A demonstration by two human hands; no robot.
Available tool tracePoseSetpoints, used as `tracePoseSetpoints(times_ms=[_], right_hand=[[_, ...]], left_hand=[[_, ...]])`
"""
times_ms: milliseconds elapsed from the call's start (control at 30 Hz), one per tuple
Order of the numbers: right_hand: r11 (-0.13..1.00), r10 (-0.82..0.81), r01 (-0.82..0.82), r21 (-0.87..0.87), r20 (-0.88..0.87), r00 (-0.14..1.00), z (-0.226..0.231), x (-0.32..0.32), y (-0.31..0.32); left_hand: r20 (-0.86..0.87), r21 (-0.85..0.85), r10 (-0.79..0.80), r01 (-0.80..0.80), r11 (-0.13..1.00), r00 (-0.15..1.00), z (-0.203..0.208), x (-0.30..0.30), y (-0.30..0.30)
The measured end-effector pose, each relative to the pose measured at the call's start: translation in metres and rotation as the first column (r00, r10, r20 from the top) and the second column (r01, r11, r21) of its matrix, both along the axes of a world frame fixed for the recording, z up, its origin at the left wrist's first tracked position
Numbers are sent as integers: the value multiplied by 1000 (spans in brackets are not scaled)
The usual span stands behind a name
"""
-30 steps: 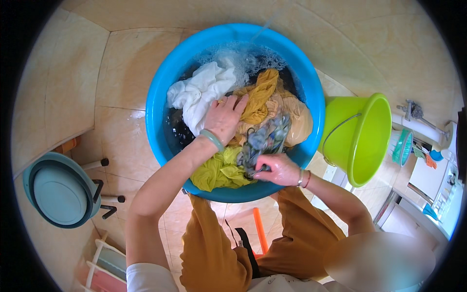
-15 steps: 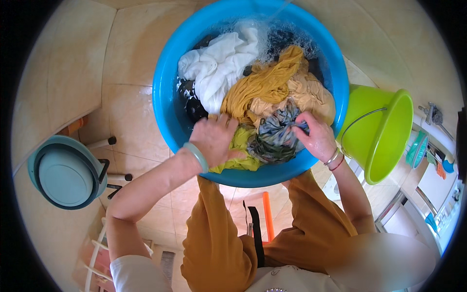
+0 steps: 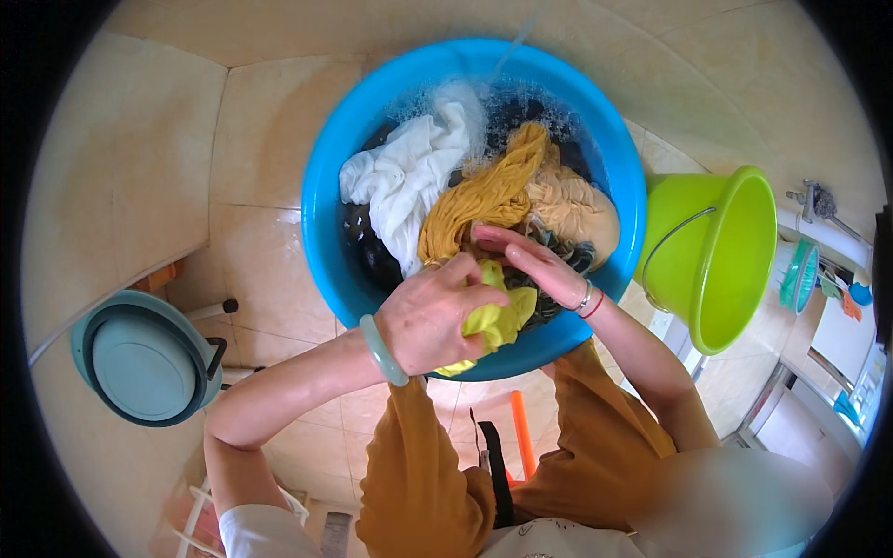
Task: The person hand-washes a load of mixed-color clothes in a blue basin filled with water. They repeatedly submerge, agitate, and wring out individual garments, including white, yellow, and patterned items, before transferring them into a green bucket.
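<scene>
A: Head view, both hands?
B: Left hand is closed on the yellow-green cloth, at the near edge of the blue basin. Right hand is just beside it, inside the basin's near right part, fingers straight, not curled round anything. Can't tell if its fingertips touch cloth.

A: Delta vs half a second ago?
B: Yellow-green cloth lay spread along the basin's near wall; now bunched in the left hand. Right hand was pinching the patterned cloth; it has let go. That cloth is now partly hidden under the right hand, basin's near right.

A: Rest of the load?
B: Unchanged. White cloth basin left, mustard cloth basin middle, peach cloth basin right. Green bucket still just right of the basin.
</scene>
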State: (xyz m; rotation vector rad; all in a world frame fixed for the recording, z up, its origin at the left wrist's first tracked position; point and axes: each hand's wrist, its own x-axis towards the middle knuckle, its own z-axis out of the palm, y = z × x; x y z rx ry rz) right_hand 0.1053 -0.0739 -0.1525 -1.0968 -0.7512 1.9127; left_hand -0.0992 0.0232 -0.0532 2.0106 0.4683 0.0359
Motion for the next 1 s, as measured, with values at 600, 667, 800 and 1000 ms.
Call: tracePoseSetpoints(times_ms=[600, 667, 800, 1000], right_hand=[[770, -638, 634, 75, 89, 765, 115, 62, 48], [844, -534, 427, 325, 438, 723, 81, 76, 48], [814, -477, -290, 504, 864, 161, 50, 72, 67], [856, -394, -382, 348, 918, -45, -15, 49, 83]], left_hand=[[203, -637, 492, -268, 723, 846, -16, 6, 111], [186, -508, 464, -319, 800, 866, -34, 11, 114], [243, 347, 314, -384, 856, 918, -66, 27, 100], [-128, 679, 260, -107, 727, 957, -109, 63, 80]])
